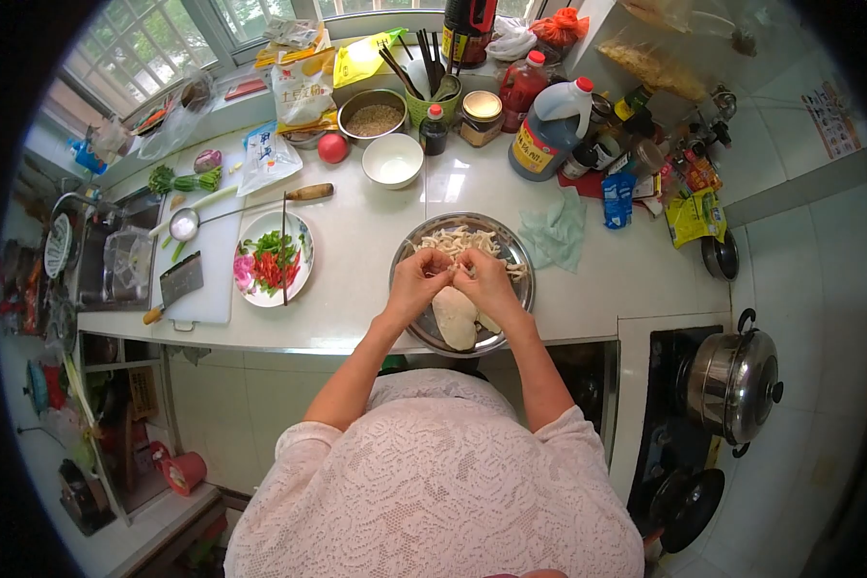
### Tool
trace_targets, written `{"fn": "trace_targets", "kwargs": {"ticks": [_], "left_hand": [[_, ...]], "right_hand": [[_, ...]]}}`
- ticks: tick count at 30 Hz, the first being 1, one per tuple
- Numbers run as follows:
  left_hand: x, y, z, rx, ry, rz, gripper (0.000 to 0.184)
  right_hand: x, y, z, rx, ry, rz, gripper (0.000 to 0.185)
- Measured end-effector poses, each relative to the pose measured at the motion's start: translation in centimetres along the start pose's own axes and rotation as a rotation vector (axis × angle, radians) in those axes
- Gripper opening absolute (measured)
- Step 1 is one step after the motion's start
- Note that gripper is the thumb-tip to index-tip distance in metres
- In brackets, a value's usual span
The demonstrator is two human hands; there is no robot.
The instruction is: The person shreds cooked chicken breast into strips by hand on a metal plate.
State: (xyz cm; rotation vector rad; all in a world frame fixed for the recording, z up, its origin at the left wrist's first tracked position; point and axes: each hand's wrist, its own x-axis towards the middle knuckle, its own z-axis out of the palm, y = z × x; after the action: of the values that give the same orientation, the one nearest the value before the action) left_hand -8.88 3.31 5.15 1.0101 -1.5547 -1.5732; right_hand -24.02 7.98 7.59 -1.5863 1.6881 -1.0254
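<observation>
My left hand (422, 281) and my right hand (486, 282) meet over a round steel plate (402, 313), fingertips pinched together. Between them is a small pale piece, mostly hidden by the fingers, that looks like cooked chicken. Torn pale strips (467, 241) lie heaped on the far side of the plate. On the near side, just below my hands, rests a large smooth piece of chicken breast (455, 320), with a smaller piece partly behind my right wrist.
Left of the plate, chopsticks (284, 241) lie across a dish of chopped peppers (272, 265). A cleaver (181, 279) and a ladle (185, 225) are on the white cutting board (219, 289). A cloth (556, 231), bottles (549, 130) and a white bowl (392, 162) stand beyond; a pot (732, 380) is right.
</observation>
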Motion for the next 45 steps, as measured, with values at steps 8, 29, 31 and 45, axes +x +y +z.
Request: {"fn": "trace_targets", "kwargs": {"ticks": [8, 29, 31, 45], "left_hand": [[-0.3, 1.6, -0.8, -0.412, 0.055, -0.136, 0.012], [-0.9, 0.4, 1.2, 0.353, 0.090, 0.193, 0.018], [-0.9, 0.4, 1.1, 0.402, 0.088, 0.221, 0.016], [1.2, 1.0, -0.4, 0.183, 0.035, 0.009, 0.012]], "right_hand": [[-0.4, 4.2, -0.6, 0.295, 0.179, 0.249, 0.009], [-0.9, 2.2, 1.0, 0.585, 0.025, 0.236, 0.030], [-0.8, 1.6, 1.0, 0.456, 0.059, 0.188, 0.030], [1.1, -0.7, 0.4, 0.017, 0.109, -0.021, 0.014]]}}
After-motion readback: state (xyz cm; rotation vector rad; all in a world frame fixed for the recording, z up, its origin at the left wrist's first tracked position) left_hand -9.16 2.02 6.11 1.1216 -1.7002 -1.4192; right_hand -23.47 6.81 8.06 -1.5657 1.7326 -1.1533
